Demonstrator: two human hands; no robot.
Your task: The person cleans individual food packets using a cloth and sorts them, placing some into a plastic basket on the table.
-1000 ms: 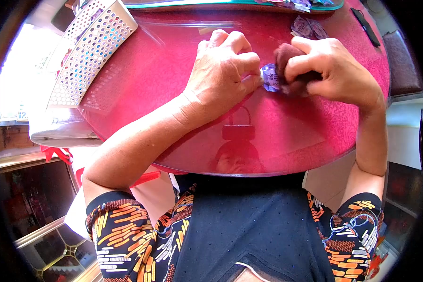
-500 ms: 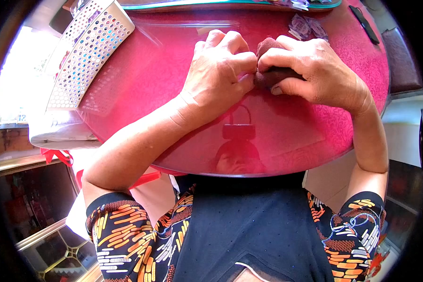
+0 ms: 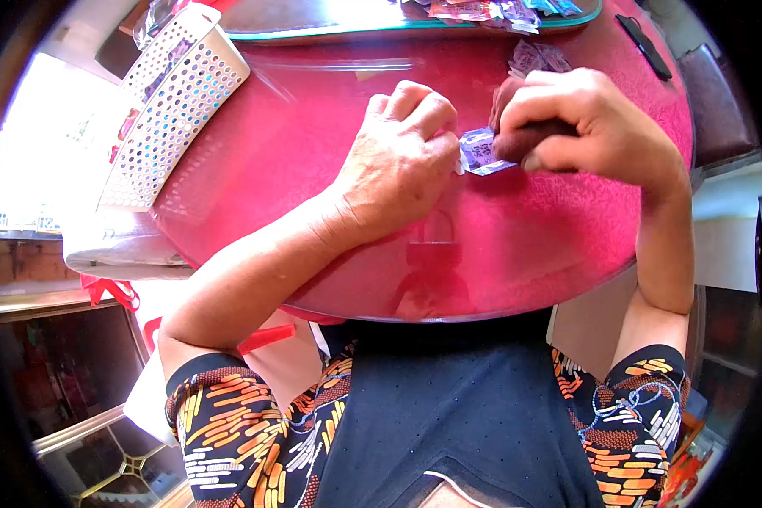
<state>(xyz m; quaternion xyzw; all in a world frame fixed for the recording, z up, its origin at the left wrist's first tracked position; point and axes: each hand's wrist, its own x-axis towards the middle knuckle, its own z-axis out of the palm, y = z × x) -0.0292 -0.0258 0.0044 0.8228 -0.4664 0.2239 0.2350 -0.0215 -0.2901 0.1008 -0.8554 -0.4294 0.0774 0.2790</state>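
Where left fingers pinch, purple packet, blurred print

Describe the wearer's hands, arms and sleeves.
Left hand and right hand: bare, no gloves, rings or watch visible. Forearms uncovered. Left sleeve and right sleeve: short, black, with orange and white dashes, brown patches and plain dark cuff bands. A bluish looped cord shows on the right one.

Glare burns the left white; the tabletop gleams.
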